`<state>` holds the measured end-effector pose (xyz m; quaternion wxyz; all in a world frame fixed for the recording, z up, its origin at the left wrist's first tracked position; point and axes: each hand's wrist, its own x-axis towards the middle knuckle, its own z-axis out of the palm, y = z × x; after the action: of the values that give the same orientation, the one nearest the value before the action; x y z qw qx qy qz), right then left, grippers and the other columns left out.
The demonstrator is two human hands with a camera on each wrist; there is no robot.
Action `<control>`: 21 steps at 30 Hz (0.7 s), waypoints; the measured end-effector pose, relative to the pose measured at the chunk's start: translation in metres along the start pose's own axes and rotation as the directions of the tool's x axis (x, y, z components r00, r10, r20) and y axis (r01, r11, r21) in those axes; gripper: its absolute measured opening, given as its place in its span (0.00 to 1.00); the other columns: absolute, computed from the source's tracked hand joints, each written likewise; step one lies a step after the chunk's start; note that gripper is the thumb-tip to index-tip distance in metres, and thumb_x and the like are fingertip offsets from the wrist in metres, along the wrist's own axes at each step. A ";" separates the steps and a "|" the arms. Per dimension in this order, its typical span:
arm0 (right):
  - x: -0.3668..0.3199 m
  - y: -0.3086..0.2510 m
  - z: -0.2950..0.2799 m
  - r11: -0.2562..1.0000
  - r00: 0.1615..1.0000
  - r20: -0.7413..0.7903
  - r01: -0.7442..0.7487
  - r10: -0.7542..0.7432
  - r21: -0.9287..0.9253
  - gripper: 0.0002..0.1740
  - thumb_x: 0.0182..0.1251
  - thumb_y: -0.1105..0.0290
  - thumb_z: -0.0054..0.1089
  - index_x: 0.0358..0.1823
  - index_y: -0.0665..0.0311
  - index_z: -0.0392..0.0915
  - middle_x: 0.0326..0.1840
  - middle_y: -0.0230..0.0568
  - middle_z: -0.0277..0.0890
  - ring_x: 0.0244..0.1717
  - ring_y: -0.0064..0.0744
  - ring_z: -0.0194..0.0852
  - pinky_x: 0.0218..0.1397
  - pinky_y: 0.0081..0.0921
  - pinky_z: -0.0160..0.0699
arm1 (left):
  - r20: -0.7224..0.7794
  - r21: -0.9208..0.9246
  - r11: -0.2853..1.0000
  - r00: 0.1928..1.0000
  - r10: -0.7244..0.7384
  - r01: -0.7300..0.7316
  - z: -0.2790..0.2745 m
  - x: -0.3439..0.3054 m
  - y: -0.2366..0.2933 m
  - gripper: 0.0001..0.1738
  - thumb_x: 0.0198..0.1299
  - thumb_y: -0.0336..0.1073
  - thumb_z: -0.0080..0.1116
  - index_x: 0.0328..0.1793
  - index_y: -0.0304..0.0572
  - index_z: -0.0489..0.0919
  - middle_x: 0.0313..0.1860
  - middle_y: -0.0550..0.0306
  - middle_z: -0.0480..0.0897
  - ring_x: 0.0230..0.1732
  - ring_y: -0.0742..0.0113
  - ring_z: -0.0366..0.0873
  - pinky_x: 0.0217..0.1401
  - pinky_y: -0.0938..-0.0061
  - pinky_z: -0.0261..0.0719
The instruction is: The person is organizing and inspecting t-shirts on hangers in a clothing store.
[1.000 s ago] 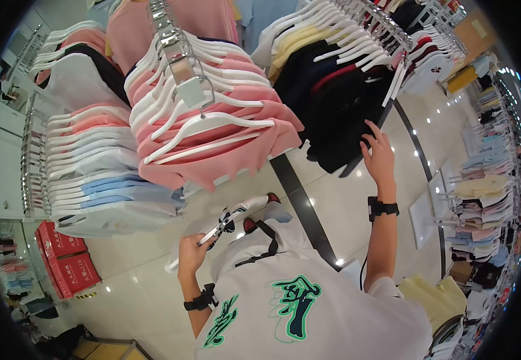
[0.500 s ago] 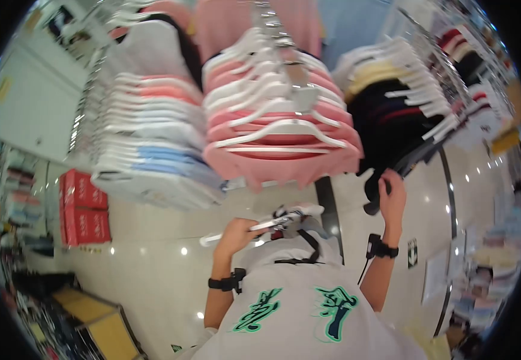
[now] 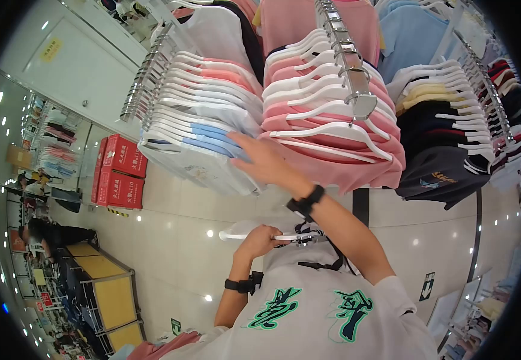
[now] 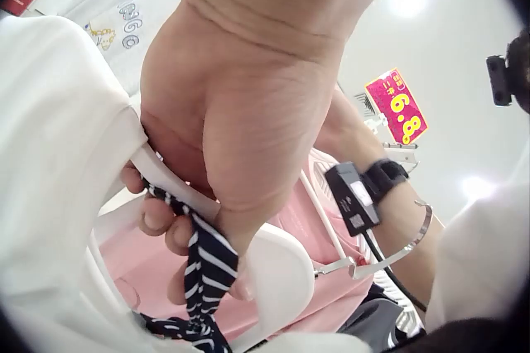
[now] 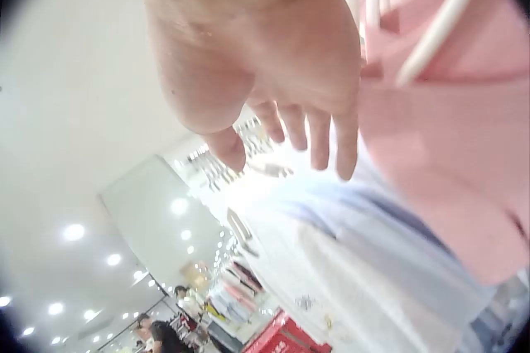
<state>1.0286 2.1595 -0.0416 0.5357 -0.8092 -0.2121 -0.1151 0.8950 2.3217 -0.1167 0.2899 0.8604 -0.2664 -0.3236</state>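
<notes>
Near the person's waist, my left hand (image 3: 259, 242) grips a white clothes hanger (image 4: 286, 274). In the left wrist view the fingers curl round it, beside a navy-and-white striped strip of fabric (image 4: 209, 264) and white cloth. My right hand (image 3: 266, 161) reaches across to the left rack, fingers spread and holding nothing. Its fingertips are right at the hanging blue shirts (image 3: 212, 137) and a white shirt (image 3: 197, 165) in the head view. Just beyond that hand hang pink shirts (image 3: 356, 165) on white hangers in the middle row.
Metal rails (image 3: 349, 63) carry the rows of clothes. On the right rack a dark grey shirt (image 3: 443, 174) hangs frontmost. Red boxes (image 3: 123, 171) are stacked on the floor at left, near a yellow-panelled display stand (image 3: 113, 294). A person in dark clothes (image 3: 62, 233) is behind that stand.
My right hand has left the dark shirts on the right rack and crossed leftward to the blue and white ones. The head view has swung left. My left hand keeps its hold on the hanger.
</notes>
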 end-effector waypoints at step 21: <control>-0.046 -0.040 0.114 0.991 0.978 0.206 0.060 -0.034 -0.122 0.22 0.68 0.67 0.59 0.60 0.70 0.75 0.86 0.61 0.45 0.63 0.59 0.76 0.67 0.50 0.76 | -0.583 0.215 0.976 0.804 0.114 0.018 -0.081 -0.055 -0.035 0.27 0.52 0.20 0.62 0.62 0.38 0.81 0.65 0.42 0.80 0.65 0.42 0.74 0.72 0.47 0.65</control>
<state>0.9650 2.2675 -0.0739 0.4556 -0.8439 -0.2772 -0.0577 0.9264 2.4074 -0.0682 0.2739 0.9370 -0.2170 -0.0016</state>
